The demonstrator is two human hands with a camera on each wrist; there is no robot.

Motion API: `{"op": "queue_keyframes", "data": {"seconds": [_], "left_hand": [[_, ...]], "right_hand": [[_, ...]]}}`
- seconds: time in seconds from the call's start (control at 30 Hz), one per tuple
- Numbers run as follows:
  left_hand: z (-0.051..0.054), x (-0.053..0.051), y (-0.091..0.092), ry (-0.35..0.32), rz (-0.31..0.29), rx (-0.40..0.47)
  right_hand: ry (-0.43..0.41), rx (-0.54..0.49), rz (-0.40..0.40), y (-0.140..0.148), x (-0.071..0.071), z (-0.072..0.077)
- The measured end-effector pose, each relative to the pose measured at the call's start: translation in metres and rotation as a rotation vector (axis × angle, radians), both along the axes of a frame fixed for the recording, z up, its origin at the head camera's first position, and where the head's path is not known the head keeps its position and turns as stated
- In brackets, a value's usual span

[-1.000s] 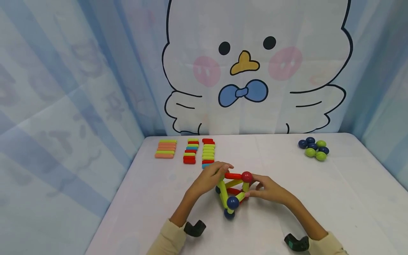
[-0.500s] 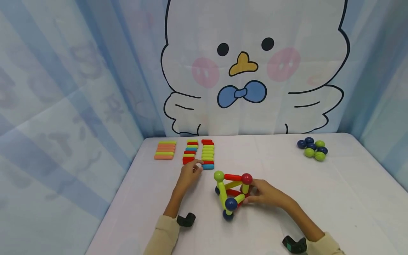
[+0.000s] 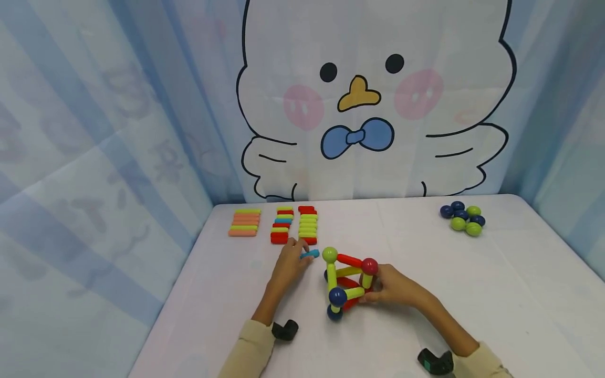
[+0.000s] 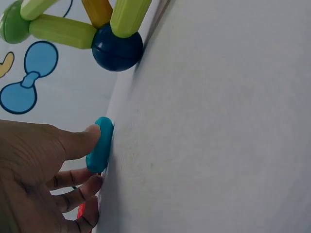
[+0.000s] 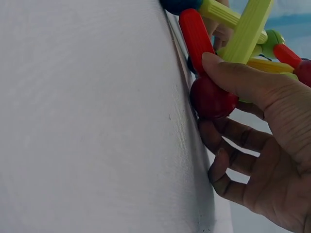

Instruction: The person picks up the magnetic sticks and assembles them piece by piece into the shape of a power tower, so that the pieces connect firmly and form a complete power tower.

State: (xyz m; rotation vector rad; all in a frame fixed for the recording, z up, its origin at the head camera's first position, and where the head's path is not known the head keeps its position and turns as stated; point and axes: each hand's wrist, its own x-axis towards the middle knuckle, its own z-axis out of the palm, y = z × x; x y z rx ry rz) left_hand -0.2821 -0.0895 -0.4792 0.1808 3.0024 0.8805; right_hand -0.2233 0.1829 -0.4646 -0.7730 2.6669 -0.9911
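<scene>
Between thumb and fingers, my left hand [image 3: 289, 263] pinches a short blue rod [image 3: 310, 254], just in front of the rod rows; the left wrist view shows the thumb pressed on this blue rod [image 4: 101, 145]. A frame of rods and balls [image 3: 332, 278] stands on the table to its right, with green, red and dark blue balls joined by yellow-green and red rods. My right hand [image 3: 394, 285] grips the frame's right side. In the right wrist view its thumb and fingers hold a lower red ball [image 5: 214, 97] where a red rod joins.
Left of centre at the back lie a row of orange and green rods [image 3: 244, 222], a mixed row [image 3: 282, 226] and a third row of red and green rods [image 3: 308, 223]. Several blue and green balls [image 3: 463, 218] cluster at the back right of the white table [image 3: 472, 283].
My left hand left the green ball, reached the third rod row and drew the blue rod from its near end towards the frame. The frame has turned slightly in my right hand.
</scene>
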Motion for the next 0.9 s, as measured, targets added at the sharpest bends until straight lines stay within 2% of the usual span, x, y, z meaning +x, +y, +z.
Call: {"op": "queue_keyframes", "data": {"seconds": [0.13,0.23,0.33,0.47,0.53,0.63,0.7,0.8,0.9], "left_hand": [[0.007,0.002,0.005,-0.008,0.007,0.001],[0.012,0.004,0.005,-0.044,0.029,0.102],[0.020,0.007,0.004,-0.137,0.039,0.304],[0.037,0.011,0.004,-0.305,0.018,0.680],[0.046,0.013,0.006,-0.364,-0.003,0.862],[0.056,0.018,0.010,-0.387,-0.061,1.005],[0.060,0.022,0.012,-0.379,-0.109,1.010],[0.064,0.028,0.015,-0.362,-0.173,0.911],[0.064,0.031,0.018,-0.355,-0.198,0.832]], "right_hand": [[0.023,0.019,-0.047,-0.001,0.001,0.004],[0.025,0.029,-0.098,-0.001,0.002,0.006],[0.020,0.035,-0.147,-0.001,0.003,0.006],[0.019,0.043,-0.204,-0.002,0.004,0.004],[0.019,0.043,-0.223,-0.002,0.004,0.003],[0.010,0.039,-0.242,-0.004,0.005,0.002],[0.004,0.036,-0.249,-0.005,0.005,0.002],[0.000,0.031,-0.255,-0.005,0.005,0.002],[0.002,0.026,-0.252,-0.005,0.005,0.002]]}}
